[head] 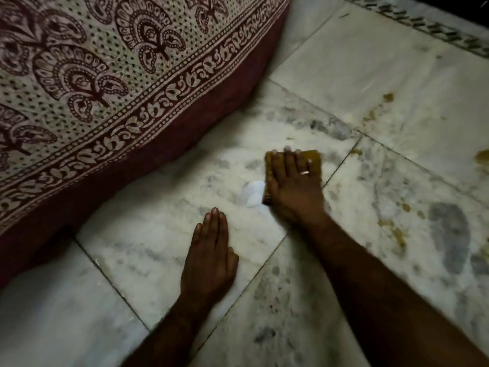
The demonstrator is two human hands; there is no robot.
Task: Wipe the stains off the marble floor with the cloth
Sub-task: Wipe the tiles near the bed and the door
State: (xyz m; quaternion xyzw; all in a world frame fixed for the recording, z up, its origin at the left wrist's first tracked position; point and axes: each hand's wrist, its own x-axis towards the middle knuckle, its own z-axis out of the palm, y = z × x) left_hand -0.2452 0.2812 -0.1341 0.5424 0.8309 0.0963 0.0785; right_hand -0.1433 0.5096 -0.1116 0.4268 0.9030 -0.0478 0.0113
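the right hand lies flat on top of the cloth, palm down, fingers stretched out and close together. it presses the cloth onto the marble floor; the fingers are not curled around it. there is a ring on one finger.

the cloth is a small folded pad, yellow-brown. most of it is hidden under the hand. its far edge and right corner stick out past the fingertips, and a bit of its left edge shows beside the thumb. it sits near the far right corner of one big tile, just left of a dark line between tiles.

a small white patch shows on the floor just left of the cloth, touching its edge. i cannot tell what it is.

the left hand lies flat on the same tile, nearer to the person and to the left. it is open, fingers together, and holds nothing.

yellow-brown stains dot the tiles to the right of the cloth. more of them sit farther back, near the top right, and one big blob is at the right edge.

a patterned bedspread, cream with dark red shapes, hangs down to the floor on the left.
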